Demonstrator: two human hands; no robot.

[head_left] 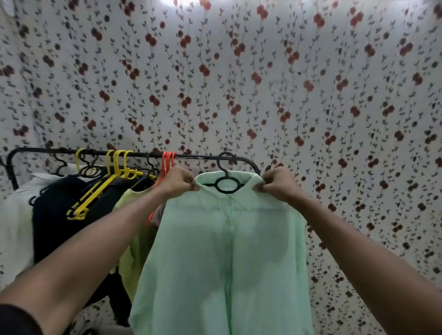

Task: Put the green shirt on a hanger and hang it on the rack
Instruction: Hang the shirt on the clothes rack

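My left hand (pixel 178 179) and right hand (pixel 275 183) pinch the green shirt (pixel 224 251) collar; tugging unevenly could slip it off the black hanger (pixel 226 175).

White floral curtain (pixel 239 83) w/ red blooms fills bkgd, bright light (pixel 181 2) up top.

Dim, overhead glare, soft, fisheye edges
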